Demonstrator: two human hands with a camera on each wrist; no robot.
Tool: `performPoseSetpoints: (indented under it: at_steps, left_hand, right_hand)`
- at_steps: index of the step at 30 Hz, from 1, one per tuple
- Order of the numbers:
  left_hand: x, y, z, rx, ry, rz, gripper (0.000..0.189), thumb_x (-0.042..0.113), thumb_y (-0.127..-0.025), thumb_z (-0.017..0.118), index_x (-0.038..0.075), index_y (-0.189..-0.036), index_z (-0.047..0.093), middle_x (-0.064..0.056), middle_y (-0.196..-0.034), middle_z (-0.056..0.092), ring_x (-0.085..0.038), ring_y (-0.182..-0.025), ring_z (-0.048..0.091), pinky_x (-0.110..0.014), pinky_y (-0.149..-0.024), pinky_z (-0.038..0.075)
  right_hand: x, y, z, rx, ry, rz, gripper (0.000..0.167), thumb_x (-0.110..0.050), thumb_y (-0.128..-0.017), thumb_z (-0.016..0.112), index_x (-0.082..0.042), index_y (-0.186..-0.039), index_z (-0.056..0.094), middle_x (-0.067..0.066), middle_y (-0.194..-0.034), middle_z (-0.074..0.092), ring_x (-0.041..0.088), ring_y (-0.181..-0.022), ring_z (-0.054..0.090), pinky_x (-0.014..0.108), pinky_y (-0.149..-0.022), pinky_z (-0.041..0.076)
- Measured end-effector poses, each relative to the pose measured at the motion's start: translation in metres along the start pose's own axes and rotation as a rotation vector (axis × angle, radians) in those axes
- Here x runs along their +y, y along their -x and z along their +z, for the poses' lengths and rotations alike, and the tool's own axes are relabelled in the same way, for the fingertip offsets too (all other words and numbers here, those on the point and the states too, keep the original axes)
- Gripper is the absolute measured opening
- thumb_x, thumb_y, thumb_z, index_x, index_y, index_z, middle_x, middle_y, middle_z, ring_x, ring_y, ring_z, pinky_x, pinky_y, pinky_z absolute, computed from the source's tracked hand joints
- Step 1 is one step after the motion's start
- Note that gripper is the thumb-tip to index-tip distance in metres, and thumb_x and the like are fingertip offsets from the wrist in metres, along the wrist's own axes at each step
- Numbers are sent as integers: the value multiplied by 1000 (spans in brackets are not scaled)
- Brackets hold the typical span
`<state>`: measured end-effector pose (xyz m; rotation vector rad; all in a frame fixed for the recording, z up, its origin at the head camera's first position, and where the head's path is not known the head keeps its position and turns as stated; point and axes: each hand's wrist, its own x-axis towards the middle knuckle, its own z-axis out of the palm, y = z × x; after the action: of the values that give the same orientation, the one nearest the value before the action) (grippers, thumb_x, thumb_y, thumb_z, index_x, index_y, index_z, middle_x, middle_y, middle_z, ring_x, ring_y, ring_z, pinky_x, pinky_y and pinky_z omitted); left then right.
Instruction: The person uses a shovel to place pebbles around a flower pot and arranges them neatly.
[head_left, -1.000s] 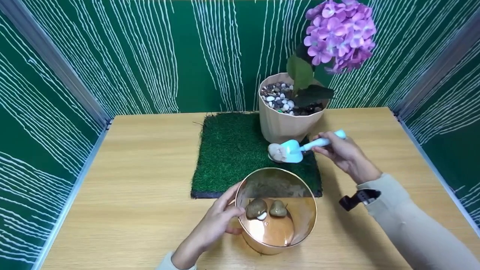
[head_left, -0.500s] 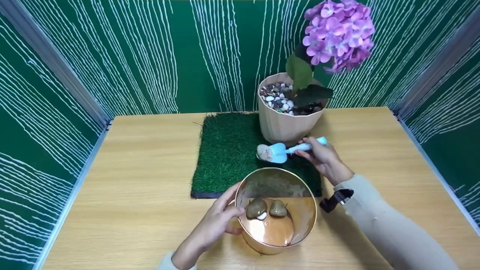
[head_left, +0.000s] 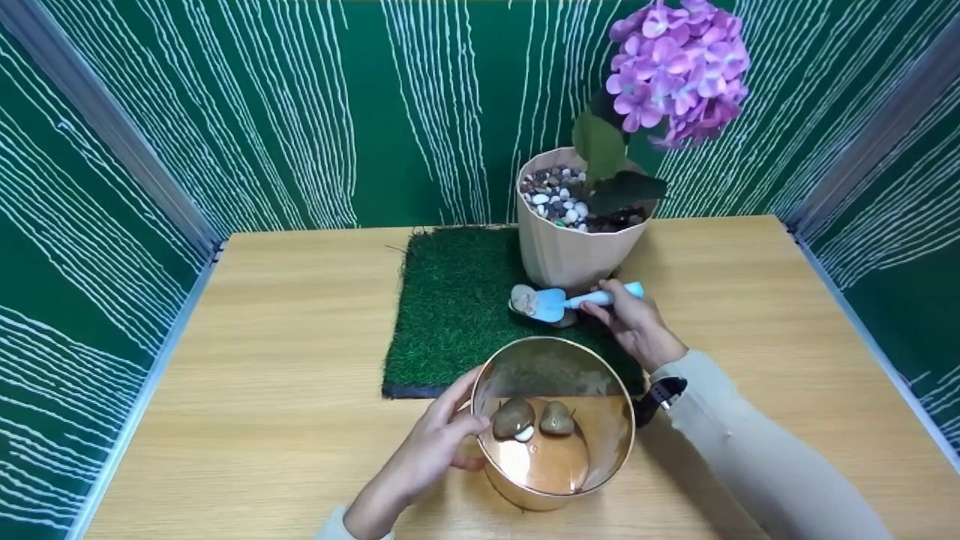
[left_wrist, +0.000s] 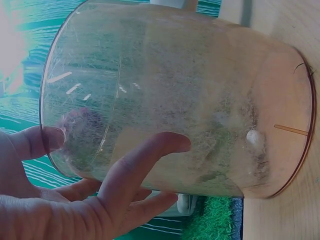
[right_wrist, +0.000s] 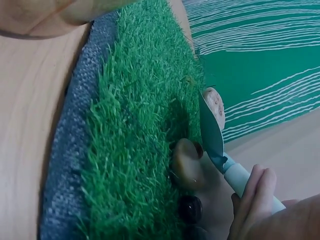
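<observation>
My left hand holds a see-through amber container by its side, thumb at the rim. Two brown stones, a larger one and a smaller one, lie inside with a small white pebble. With my right hand I grip the handle of a light blue garden trowel. A pale speckled stone rides on its blade, above the artificial turf mat. Below the blade, the right wrist view shows a tan stone and a dark stone on the mat.
A beige ribbed flowerpot filled with mixed pebbles stands on the mat's back right part. Its purple hydrangea leans right. Green panels with white streaks border the wooden table behind and at both sides.
My right hand has moved left and slightly toward me, carrying the trowel and its stone across the mat in front of the pot. The left hand and container stay in place.
</observation>
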<state>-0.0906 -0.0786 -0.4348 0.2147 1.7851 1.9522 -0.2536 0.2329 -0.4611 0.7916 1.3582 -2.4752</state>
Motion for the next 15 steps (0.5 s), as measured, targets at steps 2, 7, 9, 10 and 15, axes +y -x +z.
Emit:
performPoseSetpoints:
  at_steps: [2, 7, 9, 10, 15]
  left_hand:
    - [0, 0, 0, 1, -1, -2, 74, 11, -100, 52, 13, -169, 27, -23, -170, 28, -40, -130, 57, -54, -78, 64]
    - [0, 1, 1, 2, -3, -6, 73, 11, -100, 52, 12, -169, 26, -23, -170, 28, -42, -132, 56, -56, -79, 64]
    - [0, 1, 1, 2, -4, -7, 73, 11, -100, 52, 12, -169, 26, -24, -170, 29, -42, -132, 56, -56, -79, 64]
    - [0, 1, 1, 1, -4, -7, 73, 11, -101, 52, 12, -169, 26, -24, -170, 29, -42, -132, 56, -56, -79, 64]
    - [0, 1, 0, -5, -4, -4, 72, 11, -101, 51, 13, -169, 27, -24, -169, 29, -42, -132, 55, -58, -80, 63]
  right_hand:
    - [2, -1, 1, 6, -11, 7, 10, -6, -107, 53, 1, -104, 59, 12, -83, 68, 19, -70, 77, 22, -75, 62]
    - [5, -5, 3, -1, -37, 14, 9, -6, -107, 52, 2, -106, 56, 13, -84, 66, 22, -68, 76, 22, -74, 62]
    - [5, -6, 3, -1, -34, 18, 9, -7, -107, 51, 1, -110, 54, 13, -84, 66, 21, -67, 76, 21, -74, 62]
    - [5, -6, 3, 0, -36, 19, 10, -7, -107, 51, 1, -111, 54, 13, -84, 65, 21, -66, 76, 21, -73, 62]
    - [6, -9, 5, 16, -45, 9, 10, -7, -107, 50, 2, -112, 52, 13, -81, 66, 21, -63, 75, 21, -70, 62]
